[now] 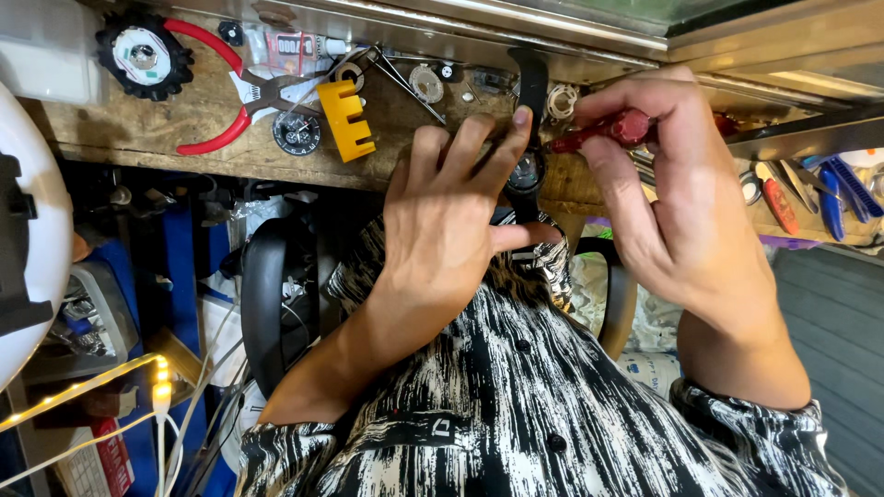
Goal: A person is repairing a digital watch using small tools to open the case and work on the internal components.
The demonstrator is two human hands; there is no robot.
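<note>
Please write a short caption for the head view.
Left hand steadies a black wristwatch while right hand applies a red-handled tool.

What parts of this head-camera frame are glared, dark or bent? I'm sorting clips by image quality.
Head view: glare on the metal rail; the white lamp blows out at left; deep shadow under the wooden bench; wide-angle bending at the edges; left hand, watch and red-handled tool stay sharp.

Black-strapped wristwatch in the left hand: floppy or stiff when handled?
The black-strapped wristwatch probably flexes: its strap extends above and below the left hand, which pinches the case. Its glass face looks fragile near the red-handled tool held by the right hand.
</note>
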